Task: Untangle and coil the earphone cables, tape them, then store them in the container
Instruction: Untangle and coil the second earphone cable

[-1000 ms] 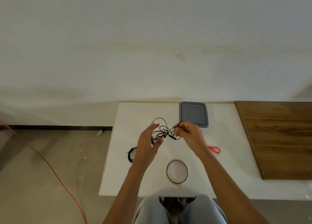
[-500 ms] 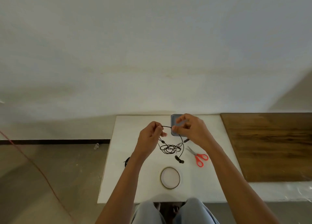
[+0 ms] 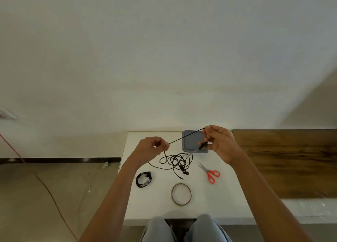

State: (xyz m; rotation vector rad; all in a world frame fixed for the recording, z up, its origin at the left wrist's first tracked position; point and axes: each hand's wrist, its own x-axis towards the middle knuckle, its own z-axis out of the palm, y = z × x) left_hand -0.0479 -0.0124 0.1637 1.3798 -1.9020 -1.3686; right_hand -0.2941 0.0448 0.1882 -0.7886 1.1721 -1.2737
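**One strand drawn tight, the knot not yet undone**

Head view. Pinching a straight, taut run of cable (image 3: 186,136) between both hands. Left hand (image 3: 153,148): fingers curled in close, nipping the lower end of that run. Right hand (image 3: 218,143): thumb and fingertips closed on the upper end, and gripping a small black end piece (image 3: 202,146) lower in the same hand. Below and between the fingers, lying on the table (image 3: 209,207): the rest of the cable in a loose tangle (image 3: 175,159), not yet coiled. Just behind the right fingers: the container (image 3: 191,143); cannot tell whether open or lidded. Nearer the body than the left fingers: a finished coil (image 3: 144,179). Nearer the body than the right fingers: scissors (image 3: 209,174). Between the wrists and closer in: the tape (image 3: 181,194), untouched.

Likely trouble from here, as a judgement:

- Spreading the hands further with loops crossed below, cinching the tangle into a hard knot.
- Lifting too fast, dragging the whole heap up toward the fingers instead of freeing one strand.
- Losing so thin a line from the left pinch, dropping the freed run back onto the heap.
- Yanking at the end piece, straining the joint there.
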